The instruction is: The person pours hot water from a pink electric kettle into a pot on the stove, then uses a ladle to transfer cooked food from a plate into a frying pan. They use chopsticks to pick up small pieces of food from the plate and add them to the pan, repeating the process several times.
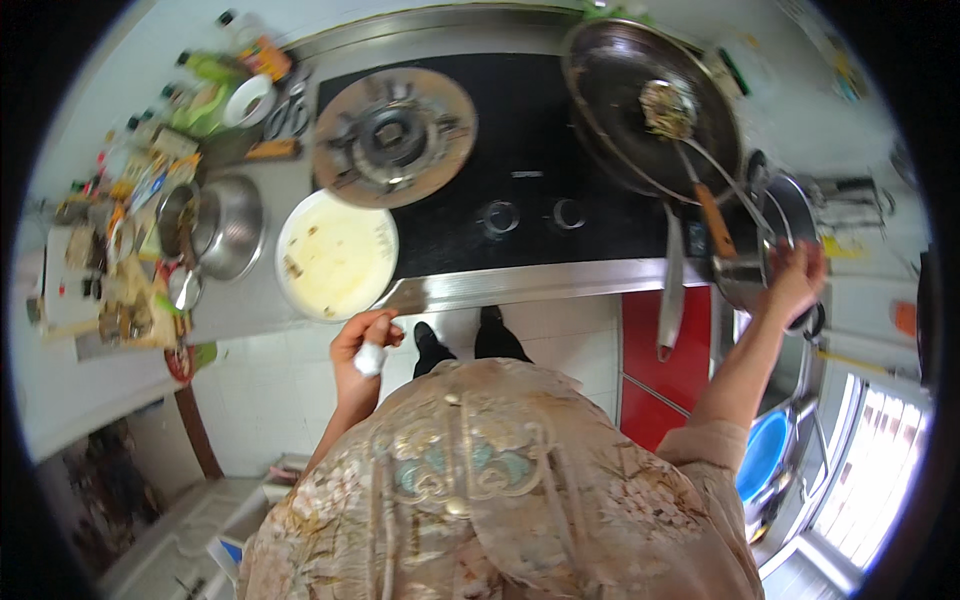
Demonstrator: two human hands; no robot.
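My left hand (367,334) is curled at the counter's front edge, just below a white plate (337,255) with yellowish liquid and bits of food. A small white thing (370,360) shows at its palm; whether the fingers grip anything is unclear. At the right, my right hand (799,270), blurred, closes on the handle end of a metal ladle (731,180). The ladle's bowl holds chopped food inside a large wok (615,112). A wooden-handled utensil (714,217) leans over the wok's rim. Beside my right hand is a metal pot (791,206).
An uncovered gas burner (391,139) is on the left of the black cooktop (525,135). Left of it are a metal bowl (232,229), scissors, bottles and a small white bowl (250,101). A blue basin (763,456) is at the sink, lower right.
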